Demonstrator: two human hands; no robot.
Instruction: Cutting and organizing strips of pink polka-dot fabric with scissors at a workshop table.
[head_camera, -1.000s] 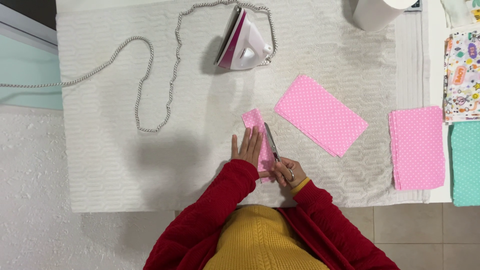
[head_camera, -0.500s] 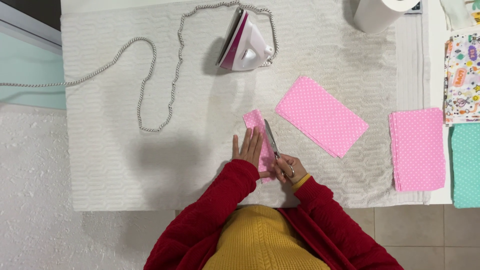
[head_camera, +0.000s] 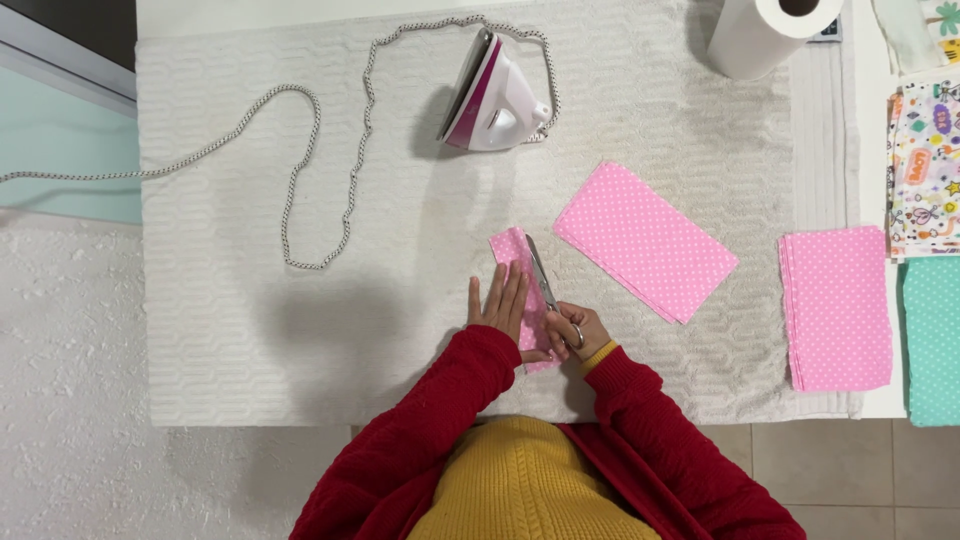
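Pressing flat, open left hand (head_camera: 500, 306) pins a small pink strip (head_camera: 512, 250) on the tabletop (head_camera: 250, 330); right hand (head_camera: 575, 330) just beside it, closed on scissors (head_camera: 543, 278), blades along the strip's right edge. Iron (head_camera: 495, 95) well above.

Bright, even overhead light, sharp focus throughout, with soft shadows left of the iron (head_camera: 495, 95).

No packages, labels, signs or screens can be made out here.
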